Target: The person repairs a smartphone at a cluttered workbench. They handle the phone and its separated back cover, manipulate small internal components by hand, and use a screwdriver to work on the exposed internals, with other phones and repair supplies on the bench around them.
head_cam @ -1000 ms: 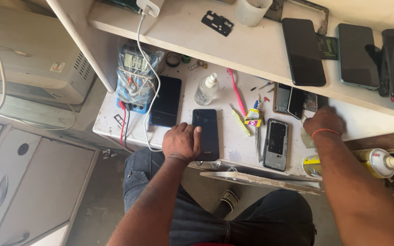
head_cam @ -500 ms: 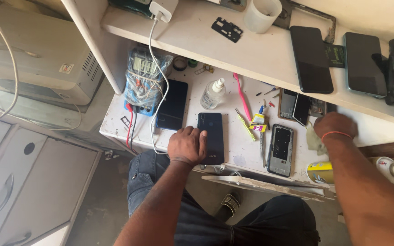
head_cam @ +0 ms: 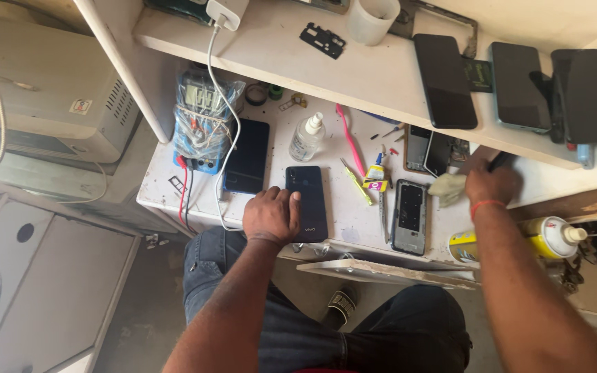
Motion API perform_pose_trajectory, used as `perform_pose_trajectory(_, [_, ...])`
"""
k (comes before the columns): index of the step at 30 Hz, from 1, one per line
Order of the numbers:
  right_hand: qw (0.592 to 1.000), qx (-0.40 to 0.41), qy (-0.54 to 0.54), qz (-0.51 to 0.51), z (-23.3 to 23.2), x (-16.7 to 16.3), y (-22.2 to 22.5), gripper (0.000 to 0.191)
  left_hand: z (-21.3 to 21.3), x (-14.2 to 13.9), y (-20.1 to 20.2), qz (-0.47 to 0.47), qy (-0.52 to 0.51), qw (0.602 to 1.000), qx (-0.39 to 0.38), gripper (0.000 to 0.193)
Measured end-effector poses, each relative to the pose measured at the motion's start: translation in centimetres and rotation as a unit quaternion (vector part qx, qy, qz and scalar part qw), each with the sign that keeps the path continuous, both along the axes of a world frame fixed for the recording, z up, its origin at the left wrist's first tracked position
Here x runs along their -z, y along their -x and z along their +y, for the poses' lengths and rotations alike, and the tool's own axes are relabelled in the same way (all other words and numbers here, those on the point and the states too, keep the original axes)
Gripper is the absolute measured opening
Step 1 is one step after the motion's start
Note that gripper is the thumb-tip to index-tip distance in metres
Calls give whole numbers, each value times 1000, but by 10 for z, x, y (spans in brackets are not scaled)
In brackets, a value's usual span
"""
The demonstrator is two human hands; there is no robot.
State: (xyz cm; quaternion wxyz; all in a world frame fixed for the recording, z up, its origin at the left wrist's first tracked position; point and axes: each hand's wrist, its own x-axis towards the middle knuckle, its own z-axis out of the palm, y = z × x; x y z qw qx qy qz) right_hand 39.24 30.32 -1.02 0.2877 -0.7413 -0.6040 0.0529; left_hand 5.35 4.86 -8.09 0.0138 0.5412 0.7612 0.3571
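My left hand (head_cam: pixel 271 216) rests flat on the left edge of a dark blue phone (head_cam: pixel 308 200) that lies back-up on the white worktop (head_cam: pixel 340 214). My right hand (head_cam: pixel 492 183), with a red band at the wrist, sits at the right side of the worktop under the shelf edge; it touches a pale crumpled cloth (head_cam: pixel 445 188) and a dark thin thing sticks out of its fingers. Between the hands lies an opened phone frame (head_cam: pixel 410 215). A second black phone (head_cam: pixel 247 156) lies left of the blue one.
A blue multimeter in a plastic bag (head_cam: pixel 204 121) with red and black leads stands at the back left. A clear bottle (head_cam: pixel 307 137), pink toothbrush (head_cam: pixel 349 140), yellow tweezers (head_cam: pixel 356 182) and small tools lie mid-table. The shelf (head_cam: pixel 354 65) above carries several phones, a white cup (head_cam: pixel 373 19) and a charger (head_cam: pixel 224 12). A yellow spray can (head_cam: pixel 540 238) lies at right.
My right hand has shifted slightly onto the cloth at the right side. My left hand stays on the blue phone. The view has shifted a little.
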Motion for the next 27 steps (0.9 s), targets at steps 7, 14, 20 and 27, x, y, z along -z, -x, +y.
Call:
perform_pose_trajectory(7, [928,-26,2,372,-42,12,8,27,-1,2,-3,4,0,1000,2,36])
perform_pose_trajectory(14, [853,-76,95,507,-51,1,25,32,1,1,-5,6,16,1000,1,37])
perform_pose_trajectory(20, [856,-199,225,420,-58,30,47,35,4,-1,-6,5,14,1000,-1,36])
perform_pose_trajectory(27, [856,-296,269,326,-90,63,100,40,6,2,-9,12,14,1000,1,35])
